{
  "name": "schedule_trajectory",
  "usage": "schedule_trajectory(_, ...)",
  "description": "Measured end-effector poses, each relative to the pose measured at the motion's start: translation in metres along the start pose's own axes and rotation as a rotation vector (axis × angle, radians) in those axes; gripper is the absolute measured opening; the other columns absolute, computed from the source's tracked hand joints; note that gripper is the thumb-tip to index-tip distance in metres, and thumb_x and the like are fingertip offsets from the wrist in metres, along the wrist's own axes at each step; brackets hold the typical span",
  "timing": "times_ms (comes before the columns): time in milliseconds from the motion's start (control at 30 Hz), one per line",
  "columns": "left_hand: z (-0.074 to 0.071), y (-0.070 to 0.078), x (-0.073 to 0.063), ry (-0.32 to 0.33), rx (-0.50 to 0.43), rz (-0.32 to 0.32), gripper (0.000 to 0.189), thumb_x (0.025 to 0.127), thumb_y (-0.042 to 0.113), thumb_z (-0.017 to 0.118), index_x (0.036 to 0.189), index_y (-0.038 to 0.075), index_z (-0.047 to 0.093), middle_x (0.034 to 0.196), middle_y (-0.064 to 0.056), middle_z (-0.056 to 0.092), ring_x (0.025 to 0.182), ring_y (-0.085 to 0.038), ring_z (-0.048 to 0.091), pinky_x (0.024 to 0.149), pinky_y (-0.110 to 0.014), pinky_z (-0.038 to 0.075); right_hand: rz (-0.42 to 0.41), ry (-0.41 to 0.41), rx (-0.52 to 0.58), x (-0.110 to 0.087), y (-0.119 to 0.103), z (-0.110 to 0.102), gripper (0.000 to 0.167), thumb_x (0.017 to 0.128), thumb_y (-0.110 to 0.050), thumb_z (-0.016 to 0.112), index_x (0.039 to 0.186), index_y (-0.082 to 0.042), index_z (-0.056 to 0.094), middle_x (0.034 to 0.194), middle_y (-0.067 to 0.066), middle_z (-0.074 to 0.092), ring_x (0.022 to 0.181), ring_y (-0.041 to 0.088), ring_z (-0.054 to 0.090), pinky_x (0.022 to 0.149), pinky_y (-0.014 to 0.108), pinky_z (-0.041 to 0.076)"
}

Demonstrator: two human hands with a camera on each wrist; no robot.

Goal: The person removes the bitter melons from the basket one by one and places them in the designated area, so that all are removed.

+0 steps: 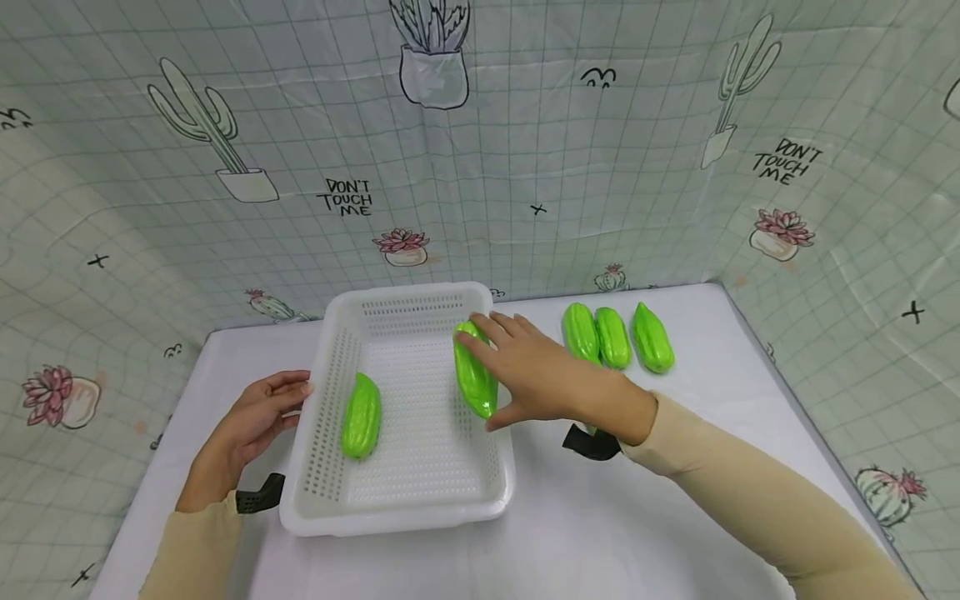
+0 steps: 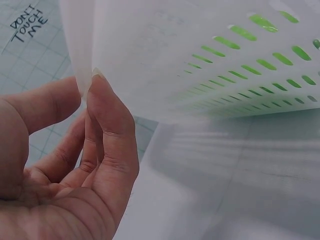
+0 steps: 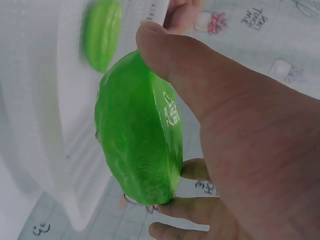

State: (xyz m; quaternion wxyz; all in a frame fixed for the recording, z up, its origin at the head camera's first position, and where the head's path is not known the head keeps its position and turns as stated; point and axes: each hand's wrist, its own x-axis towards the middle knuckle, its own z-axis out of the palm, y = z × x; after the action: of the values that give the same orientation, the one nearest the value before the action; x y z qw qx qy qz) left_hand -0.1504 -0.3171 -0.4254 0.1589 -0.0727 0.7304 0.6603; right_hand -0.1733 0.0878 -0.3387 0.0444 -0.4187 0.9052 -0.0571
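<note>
A white plastic basket [image 1: 397, 521] with slotted walls stands on the table. My left hand [image 1: 258, 417] is at its left side; in the left wrist view, thumb and index finger [image 2: 114, 125] pinch the basket's rim. Over the basket's right side, my right hand [image 1: 540, 371] grips a glossy green ridged fruit [image 1: 474, 375] between thumb and fingers. The right wrist view shows that fruit [image 3: 137, 135] close up, tilted, with its ridges visible. Another green ridged fruit [image 1: 362, 417] lies inside the basket along the left.
To the right of the basket, three more green ridged fruits [image 1: 615, 337] lie side by side near the table's back edge. The white tabletop [image 1: 637, 525] meets a cloth backdrop [image 1: 495, 150] printed with a grid and cacti. Each wrist carries a black strap [image 1: 258, 496].
</note>
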Motion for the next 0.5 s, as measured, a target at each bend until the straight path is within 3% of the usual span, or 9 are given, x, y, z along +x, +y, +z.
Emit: schedule_trajectory(500,-0.004,-0.005,0.002,-0.016,0.001,0.023,0.048,0.110,0.014,0.059,0.150,-0.006,0.041,0.108,0.015,0.069,0.098,-0.004,0.068,0.081,-0.023,0.059,0.060,0.115,0.031,-0.055,0.042,0.008,0.114,0.074,-0.043,0.098,0.161,-0.004,0.036,0.167,0.026,0.032,0.153,0.048,0.032,0.122,0.064,0.031)
